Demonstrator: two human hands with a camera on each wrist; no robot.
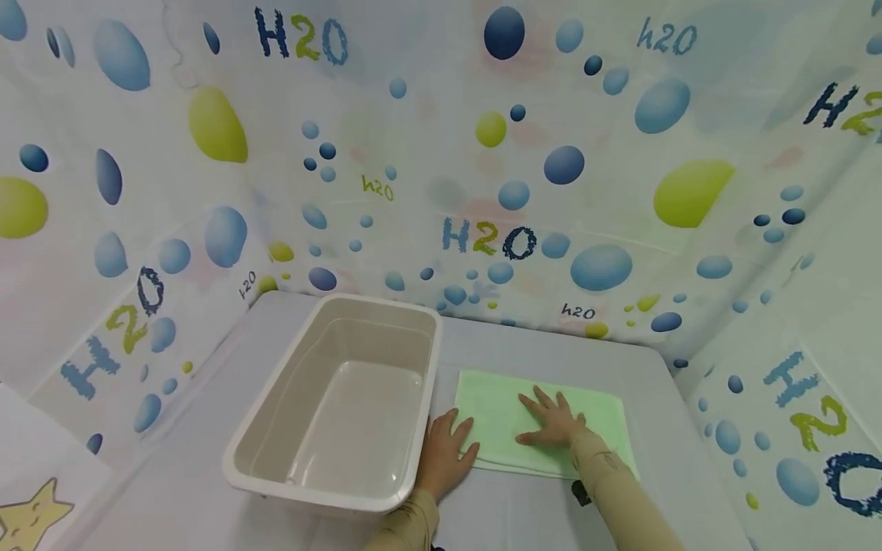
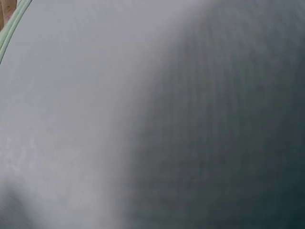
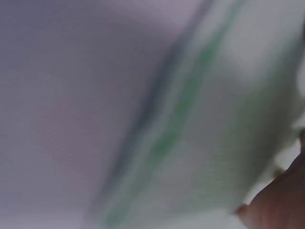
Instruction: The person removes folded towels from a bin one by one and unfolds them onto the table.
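A pale green folded cloth [image 1: 496, 413] lies flat on the white tabletop in the head view. My right hand [image 1: 551, 421] rests on its upper face with the fingers spread. At the cloth's left edge lies my left hand [image 1: 444, 455], fingers apart and fingertips on its near left corner, between the cloth and the tub. In the left wrist view only a sliver of layered cloth edge [image 2: 13, 28] shows, the rest being tabletop and a dark blur. Blurred cloth [image 3: 224, 157] and part of the right hand [image 3: 279, 202] appear in the right wrist view.
A beige plastic tub [image 1: 303, 390] stands just left of the left hand, with nothing inside. White sheets printed with coloured drops and "H2O" lettering [image 1: 489, 239] enclose the table [image 1: 551, 348] at the back and sides.
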